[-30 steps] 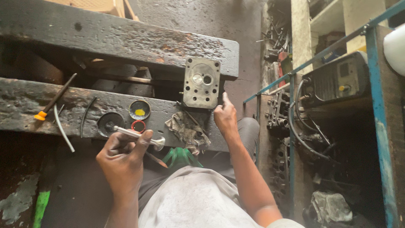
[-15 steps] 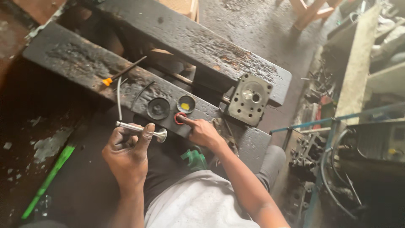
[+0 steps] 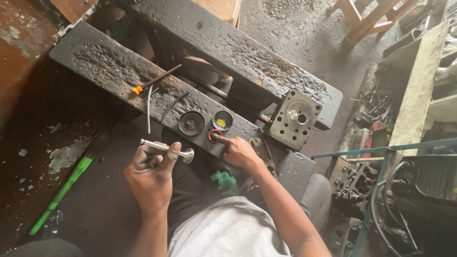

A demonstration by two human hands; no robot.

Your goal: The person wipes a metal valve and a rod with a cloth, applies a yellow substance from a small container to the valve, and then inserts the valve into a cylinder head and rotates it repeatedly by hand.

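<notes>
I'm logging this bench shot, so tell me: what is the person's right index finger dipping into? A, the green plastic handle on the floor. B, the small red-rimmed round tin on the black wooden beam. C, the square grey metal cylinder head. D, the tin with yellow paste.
B: the right hand has its fingertip in the small red-rimmed round tin, beside the yellow-paste tin.

A grey cylinder head (image 3: pixel 295 119) leans against the far beam, beside two round lids (image 3: pixel 192 123), one w/ yellow paste (image 3: pixel 222 121). An orange-tipped rod (image 3: pixel 154 80) and thin wires (image 3: pixel 149 108) lie on the blackened bench (image 3: pixel 104 66). A green stick (image 3: pixel 62 193) lies on the floor; a wooden stool (image 3: pixel 364 19) stands beyond.
</notes>
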